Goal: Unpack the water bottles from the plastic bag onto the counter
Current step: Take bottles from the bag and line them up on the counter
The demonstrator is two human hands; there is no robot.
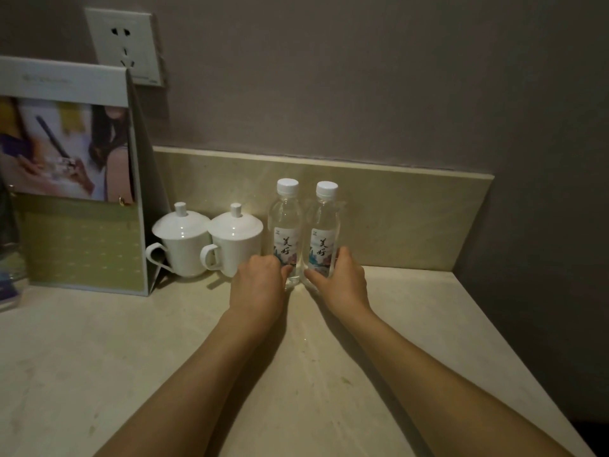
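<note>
Two clear water bottles stand upright side by side at the back of the beige stone counter, just in front of its low backsplash, their long axes vertical and their white caps up. The left bottle and the right bottle are just beside each other, perhaps touching at the shoulder; the view does not settle it. Each hand is matched to the bottle straight ahead of it. The left hand has its fingers curled round the base of the left bottle, the thumb showing at the inner side. The right hand wraps the lower part of the right bottle, its thumb lying across the near face under the label and its fingertips showing round the far right edge. Both grips sit low, well below the middle of each bottle. No plastic bag shows anywhere in view, so these two bottles appear to be already out and set down, and the hands seem to be steadying or squaring them against the backsplash. Just left of the left hand stand two white lidded cups, the nearer one close to the knuckles, so any sideways shift of that bottle has little room. Further left a folded card stand leans below a wall socket.
</note>
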